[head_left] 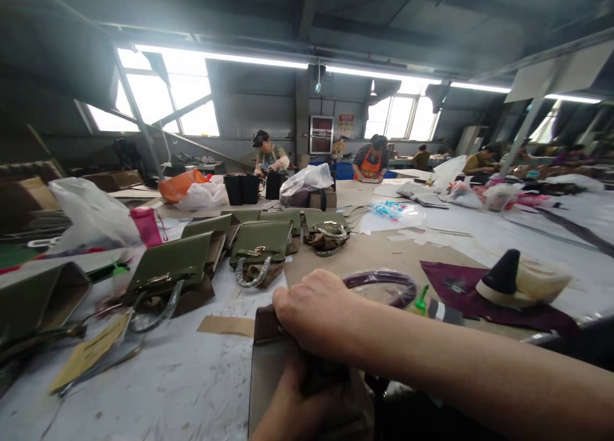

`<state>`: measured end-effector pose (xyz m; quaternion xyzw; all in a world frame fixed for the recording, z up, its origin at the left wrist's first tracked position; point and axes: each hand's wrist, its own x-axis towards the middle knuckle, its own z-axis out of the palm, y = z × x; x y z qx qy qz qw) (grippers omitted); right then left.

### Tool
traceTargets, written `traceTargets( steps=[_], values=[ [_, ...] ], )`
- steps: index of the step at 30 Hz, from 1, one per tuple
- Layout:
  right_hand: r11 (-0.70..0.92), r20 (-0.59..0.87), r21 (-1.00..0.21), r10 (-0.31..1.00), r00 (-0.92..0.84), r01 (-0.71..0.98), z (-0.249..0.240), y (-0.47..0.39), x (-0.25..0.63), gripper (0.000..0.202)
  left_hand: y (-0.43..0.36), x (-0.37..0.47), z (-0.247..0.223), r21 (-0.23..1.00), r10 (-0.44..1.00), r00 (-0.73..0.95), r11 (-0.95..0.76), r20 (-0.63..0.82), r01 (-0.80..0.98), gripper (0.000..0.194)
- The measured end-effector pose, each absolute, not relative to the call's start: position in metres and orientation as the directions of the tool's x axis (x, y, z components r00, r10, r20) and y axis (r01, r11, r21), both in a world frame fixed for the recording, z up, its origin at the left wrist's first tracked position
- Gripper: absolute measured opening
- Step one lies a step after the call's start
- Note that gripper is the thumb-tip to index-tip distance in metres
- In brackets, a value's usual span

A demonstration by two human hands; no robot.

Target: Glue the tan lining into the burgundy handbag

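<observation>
I see my right hand [316,310] pressed down over the top edge of a brown bag panel [268,370], its fingers curled tight on that edge. My left hand [300,406] comes up from below and grips the same piece near its middle, fingers closed around a dark part I cannot make out. The panel stands at the near edge of the counter [182,377], right in front of me.

The risks I judge from here: both hands crowd 1 small spot, so a slip of the right hand could crease or fold the stiff panel. A purple handle loop [384,284] lies just behind my right hand, and a green-capped glue bottle [422,300] lies beside it; a backward jerk of the wrist could knock the bottle and smear the purple leather piece [455,287]. The finished olive handbags [261,246] stand well apart to the left, so I see little danger there.
</observation>
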<state>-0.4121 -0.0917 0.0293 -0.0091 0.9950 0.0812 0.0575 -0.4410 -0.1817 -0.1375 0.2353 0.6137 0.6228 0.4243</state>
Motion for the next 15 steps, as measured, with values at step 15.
traceTargets(
  steps=[15],
  values=[
    [0.917, 0.612, -0.288, 0.399, -0.683, 0.277, -0.007, -0.034, -0.401, 0.033, -0.189, -0.563, -0.096, 0.512, 0.792, -0.261, 0.075, -0.552, -0.856, 0.053]
  ],
)
